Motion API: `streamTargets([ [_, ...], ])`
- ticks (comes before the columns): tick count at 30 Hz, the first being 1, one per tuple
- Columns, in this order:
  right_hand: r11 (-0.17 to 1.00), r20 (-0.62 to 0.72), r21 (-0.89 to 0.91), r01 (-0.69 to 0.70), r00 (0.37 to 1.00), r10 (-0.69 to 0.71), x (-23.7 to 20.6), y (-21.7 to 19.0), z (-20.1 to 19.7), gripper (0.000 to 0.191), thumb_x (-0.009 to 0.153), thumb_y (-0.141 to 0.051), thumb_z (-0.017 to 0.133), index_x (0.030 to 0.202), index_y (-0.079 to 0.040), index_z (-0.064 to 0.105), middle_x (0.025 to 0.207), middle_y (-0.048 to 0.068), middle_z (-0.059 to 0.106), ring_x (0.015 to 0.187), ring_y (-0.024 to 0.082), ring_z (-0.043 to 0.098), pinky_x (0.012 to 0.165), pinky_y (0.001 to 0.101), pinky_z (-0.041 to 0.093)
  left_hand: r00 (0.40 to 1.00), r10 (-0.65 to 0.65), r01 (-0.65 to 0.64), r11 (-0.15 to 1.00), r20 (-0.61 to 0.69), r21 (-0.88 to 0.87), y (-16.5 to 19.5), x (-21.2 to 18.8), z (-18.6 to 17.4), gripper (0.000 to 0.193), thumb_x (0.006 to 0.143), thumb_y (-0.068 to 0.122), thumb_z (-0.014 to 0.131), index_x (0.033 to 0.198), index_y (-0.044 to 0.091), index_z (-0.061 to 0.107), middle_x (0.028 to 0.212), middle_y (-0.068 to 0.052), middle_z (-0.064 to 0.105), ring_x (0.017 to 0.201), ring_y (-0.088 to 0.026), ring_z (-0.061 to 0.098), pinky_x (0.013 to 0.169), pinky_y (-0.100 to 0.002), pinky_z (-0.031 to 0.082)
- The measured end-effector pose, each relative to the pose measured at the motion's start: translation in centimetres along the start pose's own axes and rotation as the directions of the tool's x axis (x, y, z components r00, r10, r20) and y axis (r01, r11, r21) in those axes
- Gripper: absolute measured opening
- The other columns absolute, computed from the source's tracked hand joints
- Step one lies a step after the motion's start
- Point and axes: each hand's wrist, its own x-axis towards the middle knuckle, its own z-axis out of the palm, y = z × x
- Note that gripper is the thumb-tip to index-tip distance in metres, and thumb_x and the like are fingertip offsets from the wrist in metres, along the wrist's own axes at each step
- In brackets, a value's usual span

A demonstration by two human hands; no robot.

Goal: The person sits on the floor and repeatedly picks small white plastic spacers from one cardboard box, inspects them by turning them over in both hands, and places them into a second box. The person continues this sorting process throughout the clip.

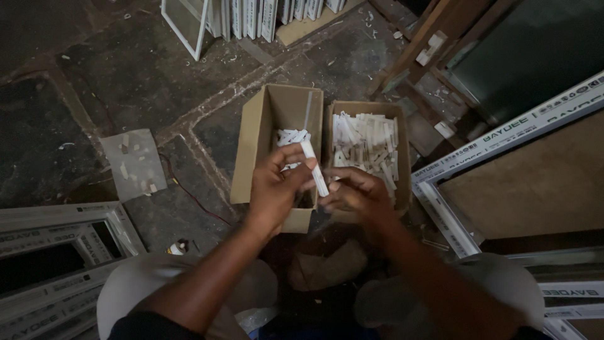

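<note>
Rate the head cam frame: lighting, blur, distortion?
Head view: dim, with dark corners and floor; the white strip held by the left hand and right hand reads clearly, as do the pieces in the right box; frame edges bend from wide-angle distortion; slight softness, no glare.

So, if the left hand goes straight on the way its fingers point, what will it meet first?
Probably the white strip that the left hand already touches; beyond it, the right hand close by. Depth is unclear.

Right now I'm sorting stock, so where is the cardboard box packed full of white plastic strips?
In the head view, the fuller cardboard box sits on the dark floor, right of the emptier box, just beyond the right hand.
</note>
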Motion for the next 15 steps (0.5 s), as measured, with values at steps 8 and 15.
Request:
streamTargets([
  [8,0.998,0.038,0.020,0.064,0.997,-0.065,0.5,1.2,-0.2,0.026,0.094,-0.008,0.068,0.117,0.001,0.070,0.099,0.016,0.081,0.086,0.023,0.080,0.081,0.0389,0.067,0.997,0.047,-0.044,0.998,0.062,-0.044,0.3,0.1,-0.4,0.041,0.098,0.008,0.069,0.136,-0.004,0.056,0.115,-0.012,0.069,0.103,-0.019,0.071,0.094,-0.035,0.062],
  [15,0.992,-0.020,-0.063,0.106,0.994,-0.108,0.6,1.5,-0.7,0.027,0.094,-0.009,0.066,0.119,0.002,0.070,0.096,0.016,0.080,0.084,0.022,0.079,0.078,0.0361,0.067,1.000,-0.013,0.012,0.999,0.027,0.044,1.6,0.4,-0.7,0.033,0.099,0.015,0.067,0.128,-0.001,0.066,0.111,-0.012,0.075,0.101,-0.019,0.074,0.093,-0.034,0.063],
])
